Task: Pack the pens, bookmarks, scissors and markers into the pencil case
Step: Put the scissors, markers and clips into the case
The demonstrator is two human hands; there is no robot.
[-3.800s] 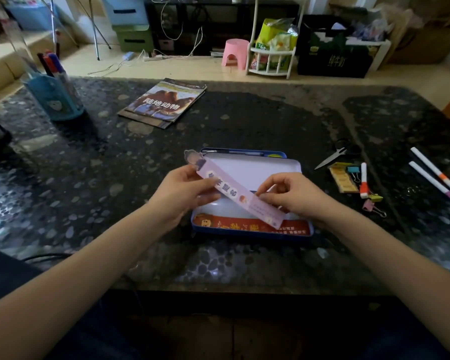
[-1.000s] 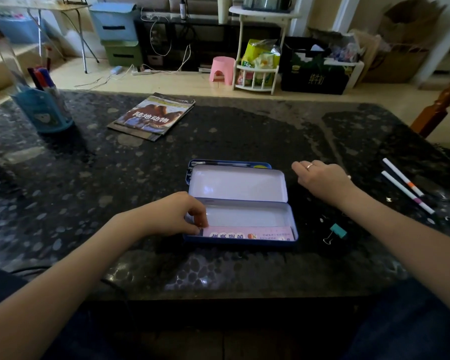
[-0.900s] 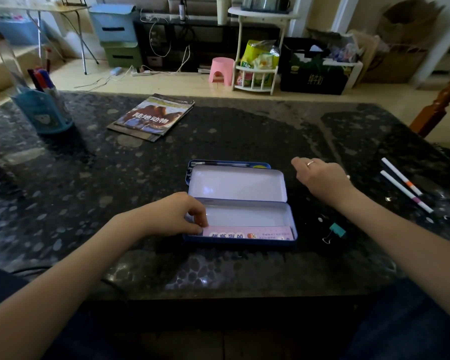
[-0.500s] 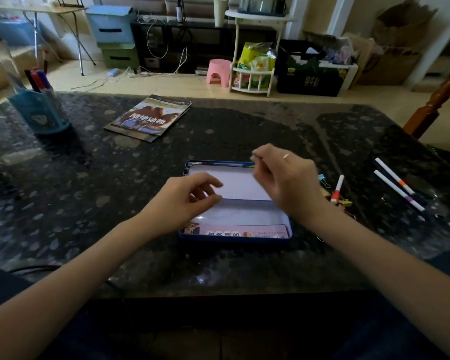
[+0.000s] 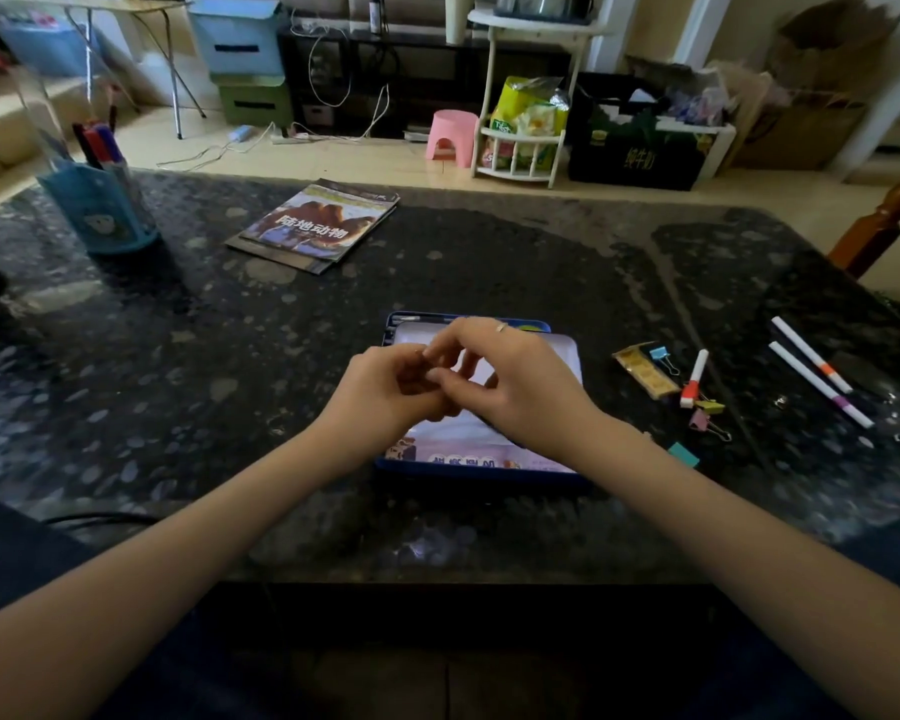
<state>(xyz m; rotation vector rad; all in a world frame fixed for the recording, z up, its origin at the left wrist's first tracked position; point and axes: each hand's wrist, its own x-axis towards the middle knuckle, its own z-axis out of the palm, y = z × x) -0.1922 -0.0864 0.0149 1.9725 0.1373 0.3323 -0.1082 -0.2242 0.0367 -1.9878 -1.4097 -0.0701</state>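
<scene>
Our left hand (image 5: 393,387) and right hand (image 5: 510,379) meet over the pencil case (image 5: 481,467); grip unclear. Marker (image 5: 693,379) at three o'clock: light, stiff, take mid-barrel.

A dark speckled stone table (image 5: 489,262) is set on a pale beige floor (image 5: 333,158). Beyond it, a small pink plastic stool (image 5: 450,135) is placed beside a white spindle-railed shelf stand (image 5: 520,163). A black low cabinet (image 5: 365,65) is seen against the far wall, with white cables (image 5: 328,80) trailed before it. A blue storage box (image 5: 237,36) is stacked on a green one (image 5: 253,101). A reddish turned-wood post (image 5: 884,220) is visible at right. Daylight is cast softly across the floor.
</scene>
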